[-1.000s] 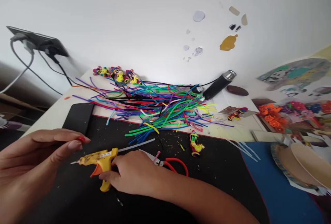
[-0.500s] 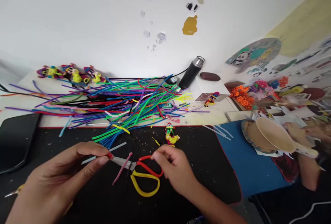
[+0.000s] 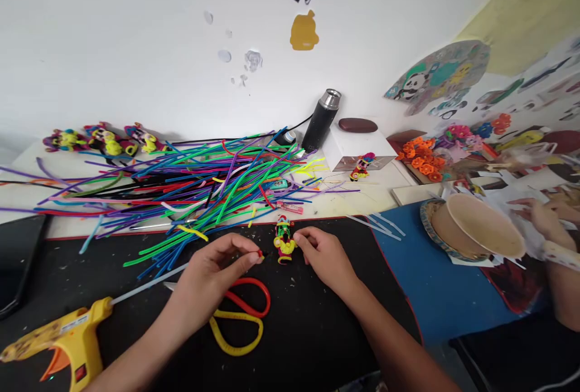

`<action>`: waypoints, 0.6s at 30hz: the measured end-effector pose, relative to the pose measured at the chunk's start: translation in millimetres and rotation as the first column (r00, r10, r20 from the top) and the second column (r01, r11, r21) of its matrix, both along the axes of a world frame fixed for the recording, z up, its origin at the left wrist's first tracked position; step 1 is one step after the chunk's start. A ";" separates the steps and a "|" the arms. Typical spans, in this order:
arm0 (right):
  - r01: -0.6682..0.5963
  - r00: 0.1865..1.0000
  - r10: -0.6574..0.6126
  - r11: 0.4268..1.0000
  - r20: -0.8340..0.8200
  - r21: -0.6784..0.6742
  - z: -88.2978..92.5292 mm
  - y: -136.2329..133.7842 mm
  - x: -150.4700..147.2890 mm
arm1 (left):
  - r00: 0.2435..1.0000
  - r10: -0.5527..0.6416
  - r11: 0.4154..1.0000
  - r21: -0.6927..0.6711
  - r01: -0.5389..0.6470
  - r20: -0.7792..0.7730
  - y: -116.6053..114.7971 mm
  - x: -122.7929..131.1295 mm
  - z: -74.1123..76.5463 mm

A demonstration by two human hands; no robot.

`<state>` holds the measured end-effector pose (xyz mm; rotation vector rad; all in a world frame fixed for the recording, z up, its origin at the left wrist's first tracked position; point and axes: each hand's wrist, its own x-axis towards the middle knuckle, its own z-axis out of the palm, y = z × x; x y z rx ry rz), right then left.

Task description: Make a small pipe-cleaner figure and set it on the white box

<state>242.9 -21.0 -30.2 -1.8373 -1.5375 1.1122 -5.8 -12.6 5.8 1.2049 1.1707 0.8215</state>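
Observation:
My left hand (image 3: 211,271) is pinched shut, with a tiny red bit at its fingertips, close to the left of a small pipe-cleaner figure (image 3: 284,241) that stands on the black mat (image 3: 317,325). From the right, my right hand (image 3: 324,256) touches this figure with curled fingertips. Scissors (image 3: 244,316) with one red and one yellow handle lie under my left wrist. A yellow glue gun (image 3: 67,337) lies at the near left, its glue stick pointing toward my left hand.
A big pile of coloured pipe cleaners (image 3: 203,177) covers the table behind. Finished figures (image 3: 104,138) line the wall, near a black flask (image 3: 322,119). A phone (image 3: 18,253) lies left. At the right are paper bowls (image 3: 480,232), a blue mat (image 3: 430,283) and another person's hand (image 3: 541,217).
My right hand let go of the glue gun, passed the scissors and reached the small figure. My left hand moved right to it too. The view swung right.

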 end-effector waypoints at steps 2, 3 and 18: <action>-0.057 0.994 0.057 0.998 0.092 -0.004 3.9 1.9 -1.2 | 0.997 -0.028 0.999 -0.033 0.030 0.071 4.8 14.4 -1.6; -0.075 0.990 0.075 0.997 0.123 -0.002 5.6 2.6 -2.0 | 0.995 -0.039 0.998 -0.042 0.044 0.094 7.2 20.4 -1.9; -0.096 0.988 0.090 0.995 0.128 0.041 3.9 -0.1 -5.9 | 0.978 -0.040 0.990 -0.121 0.065 0.204 14.8 46.7 -19.8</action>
